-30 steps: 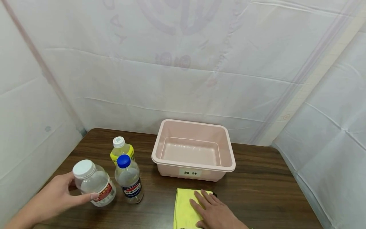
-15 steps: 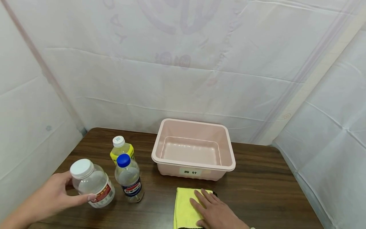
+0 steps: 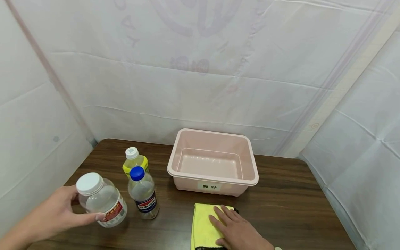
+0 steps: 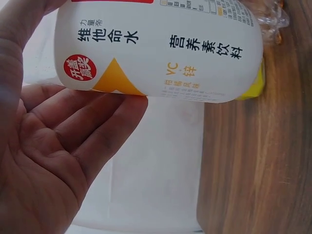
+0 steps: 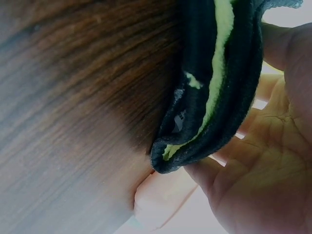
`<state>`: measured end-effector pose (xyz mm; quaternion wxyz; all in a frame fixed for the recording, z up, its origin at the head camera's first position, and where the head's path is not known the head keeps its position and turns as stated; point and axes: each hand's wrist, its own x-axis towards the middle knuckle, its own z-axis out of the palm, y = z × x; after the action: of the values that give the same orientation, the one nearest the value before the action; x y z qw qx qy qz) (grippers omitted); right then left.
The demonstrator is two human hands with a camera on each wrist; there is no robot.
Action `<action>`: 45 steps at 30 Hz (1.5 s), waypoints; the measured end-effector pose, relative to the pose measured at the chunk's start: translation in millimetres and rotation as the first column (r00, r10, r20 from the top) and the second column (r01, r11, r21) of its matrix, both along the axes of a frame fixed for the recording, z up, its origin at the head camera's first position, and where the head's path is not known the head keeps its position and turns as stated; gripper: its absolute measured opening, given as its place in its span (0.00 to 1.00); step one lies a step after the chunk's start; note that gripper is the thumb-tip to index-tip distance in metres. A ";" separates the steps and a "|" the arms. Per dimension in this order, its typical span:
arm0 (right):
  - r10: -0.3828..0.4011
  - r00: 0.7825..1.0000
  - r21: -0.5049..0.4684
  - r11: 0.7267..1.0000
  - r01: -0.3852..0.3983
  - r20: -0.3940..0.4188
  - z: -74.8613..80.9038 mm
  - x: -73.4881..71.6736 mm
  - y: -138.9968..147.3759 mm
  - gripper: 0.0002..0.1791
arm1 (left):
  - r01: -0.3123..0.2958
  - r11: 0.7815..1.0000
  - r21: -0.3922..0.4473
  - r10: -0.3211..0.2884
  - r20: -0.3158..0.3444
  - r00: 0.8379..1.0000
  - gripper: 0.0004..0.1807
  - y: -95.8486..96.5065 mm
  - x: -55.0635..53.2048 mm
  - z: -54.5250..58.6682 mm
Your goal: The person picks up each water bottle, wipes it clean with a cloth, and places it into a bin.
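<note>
So the left hand [image 3: 60,210] had the clear plastic white-lidded jar [image 3: 104,205] pinched between thumb and fingers, probably for steadiness, beside the clear blue-capped bottle [image 3: 143,194]. Right hand [image 3: 240,231] lay loosely spread on the folded yellow cloth [image 3: 202,222], likely to hold it flat, near the pink plastic bin [image 3: 189,183].

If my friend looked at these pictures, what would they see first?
Probably the big pink bin near the table's back. Next, the bright yellow cloth in front of it, under the right hand. Then the jar in the left hand, beside the blue-capped bottle.
</note>
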<state>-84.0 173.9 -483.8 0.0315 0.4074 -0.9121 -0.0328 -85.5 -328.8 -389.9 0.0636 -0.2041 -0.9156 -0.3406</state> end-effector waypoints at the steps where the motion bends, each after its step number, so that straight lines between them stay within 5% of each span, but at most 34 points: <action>1: -0.002 1.000 0.002 1.000 0.002 0.002 0.5 -0.1 0.0 0.35 | 0.007 1.000 0.004 -0.007 -0.003 1.000 0.30 -0.3 0.1 1.2; 28: -0.003 1.000 -0.005 1.000 0.003 0.018 3.5 -1.6 2.2 0.35 | 0.096 0.994 -0.050 -0.102 -0.141 0.985 0.30 23.4 14.4 15.9; 36: -0.015 0.993 -0.014 1.000 0.017 0.117 4.8 -1.5 0.9 0.37 | 0.127 0.990 -0.068 -0.131 -0.059 0.990 0.28 30.4 18.4 7.3; 45: 0.010 0.998 -0.036 0.999 -0.008 0.060 1.4 -0.2 1.9 0.35 | 0.230 0.973 -0.028 -0.229 0.048 0.972 0.25 48.2 20.3 -2.6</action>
<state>-84.2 175.7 -482.4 0.0118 0.4118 -0.9112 -0.0040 -65.3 -280.7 -392.5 0.0000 -0.3019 -0.8926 -0.3350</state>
